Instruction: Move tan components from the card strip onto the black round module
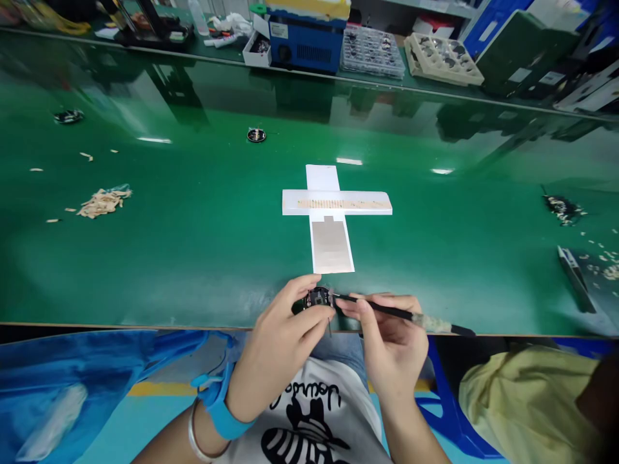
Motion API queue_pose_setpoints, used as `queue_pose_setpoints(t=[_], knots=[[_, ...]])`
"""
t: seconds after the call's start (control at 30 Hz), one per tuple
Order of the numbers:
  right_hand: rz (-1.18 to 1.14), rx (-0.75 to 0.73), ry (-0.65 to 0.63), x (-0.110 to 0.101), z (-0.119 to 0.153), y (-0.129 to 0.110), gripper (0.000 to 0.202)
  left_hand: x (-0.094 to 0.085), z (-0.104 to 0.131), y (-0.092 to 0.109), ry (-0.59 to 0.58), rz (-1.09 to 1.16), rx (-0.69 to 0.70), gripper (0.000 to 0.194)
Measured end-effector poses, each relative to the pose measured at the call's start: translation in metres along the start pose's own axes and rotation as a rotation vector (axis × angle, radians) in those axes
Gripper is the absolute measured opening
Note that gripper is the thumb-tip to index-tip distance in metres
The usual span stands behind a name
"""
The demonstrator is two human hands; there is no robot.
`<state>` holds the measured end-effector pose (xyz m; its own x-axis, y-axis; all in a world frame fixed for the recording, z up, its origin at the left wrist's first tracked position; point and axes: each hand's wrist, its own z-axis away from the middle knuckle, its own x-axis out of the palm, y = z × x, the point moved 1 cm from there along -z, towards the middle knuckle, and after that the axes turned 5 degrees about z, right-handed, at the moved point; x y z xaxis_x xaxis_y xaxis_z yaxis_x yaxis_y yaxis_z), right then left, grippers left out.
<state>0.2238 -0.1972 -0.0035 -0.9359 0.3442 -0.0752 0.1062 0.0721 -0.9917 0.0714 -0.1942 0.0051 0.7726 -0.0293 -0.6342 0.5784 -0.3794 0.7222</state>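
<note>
Close to the table's front edge, my left hand (287,319) pinches a small round black circuit part (318,298) between thumb and fingers. A ring of dark casing and tiny components shows on its face. My right hand (394,338) is closed round slim black tweezers (387,309), with clear tape wrapped near their rear end. The tweezers' tip points left and meets the right rim of the round part; whether it grips anything there is too small to tell. Just beyond my hands lies a white card with a grey panel (331,245). Across it rests a pale strip (367,203) bearing a row of small tan pieces.
A pile of tan pieces (105,202) lies at left. Two more round parts, one nearer the middle (256,135) and one at far left (68,116), sit farther back. Tweezers (576,278) lie at right. A blue box (305,42) stands behind. Another person's yellow sleeve (527,399) is at right.
</note>
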Motion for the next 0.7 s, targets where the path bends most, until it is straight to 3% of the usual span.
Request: queue_pose_setpoints(t=[0.1, 0.3, 0.7], knots=[[0.002, -0.097, 0.035, 0.003, 0.008, 0.006, 0.019, 0.001, 0.002, -0.006, 0.091, 0.051, 0.011, 0.016], [0.119, -0.259, 0.049, 0.007, 0.017, 0.01, 0.023, 0.004, -0.002, -0.005, 0.152, 0.036, 0.0, 0.013], [0.116, -0.274, 0.088, 0.011, 0.024, 0.013, 0.027, 0.009, -0.002, -0.004, 0.196, -0.024, 0.003, 0.012]])
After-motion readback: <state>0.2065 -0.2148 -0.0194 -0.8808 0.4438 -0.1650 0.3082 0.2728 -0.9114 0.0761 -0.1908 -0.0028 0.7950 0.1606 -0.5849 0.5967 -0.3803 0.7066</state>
